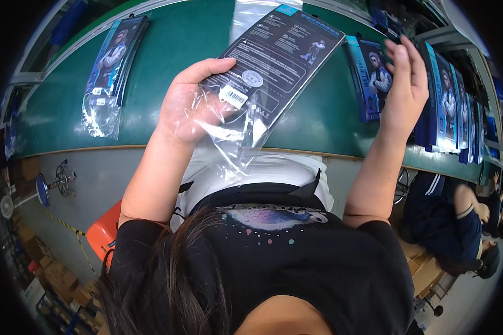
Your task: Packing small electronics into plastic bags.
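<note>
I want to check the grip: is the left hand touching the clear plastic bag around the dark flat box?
Touching. The head view shows the left hand gripping the clear plastic bag, thumb pressed against the dark flat box inside.

The left hand (187, 103) grips a dark flat package (279, 53) in a clear plastic sleeve (235, 139) above the green table (190, 44); the right hand (405, 84) is raised, fingers spread.

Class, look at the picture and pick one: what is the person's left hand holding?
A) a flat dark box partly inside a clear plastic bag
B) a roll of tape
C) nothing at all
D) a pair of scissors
A: the left hand grips a clear plastic bag with a flat dark box partly inside it, while the right hand is raised, open, beside it above the green table.
</note>
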Available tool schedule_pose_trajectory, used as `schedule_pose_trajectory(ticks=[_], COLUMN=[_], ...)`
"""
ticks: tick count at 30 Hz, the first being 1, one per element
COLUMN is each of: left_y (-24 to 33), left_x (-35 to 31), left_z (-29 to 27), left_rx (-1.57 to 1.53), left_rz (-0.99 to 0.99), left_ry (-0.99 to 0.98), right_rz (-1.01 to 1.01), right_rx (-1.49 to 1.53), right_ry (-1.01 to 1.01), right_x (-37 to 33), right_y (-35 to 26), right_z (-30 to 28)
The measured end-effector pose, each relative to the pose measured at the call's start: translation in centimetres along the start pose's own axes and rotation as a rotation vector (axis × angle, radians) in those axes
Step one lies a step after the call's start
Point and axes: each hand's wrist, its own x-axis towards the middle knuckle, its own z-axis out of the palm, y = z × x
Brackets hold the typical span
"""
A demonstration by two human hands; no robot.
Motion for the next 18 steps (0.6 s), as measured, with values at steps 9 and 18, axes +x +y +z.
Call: schedule_pose_trajectory(ticks=[9, 18], left_y=[1.1, 6.4], left_x=[0.3, -4.5], left_z=[-0.5, 3.2], left_rx=[-0.111, 0.671], left_rz=[0.053, 0.981], left_ry=[0.058, 0.404], right_rz=[0.009, 0.029], right_rx=[-0.946, -0.943], right_ry=[-0.296, -0.283], right_x=[-2.6, -2.8], right_y=[4.5, 4.7], right_z=[-1.0, -1.3])
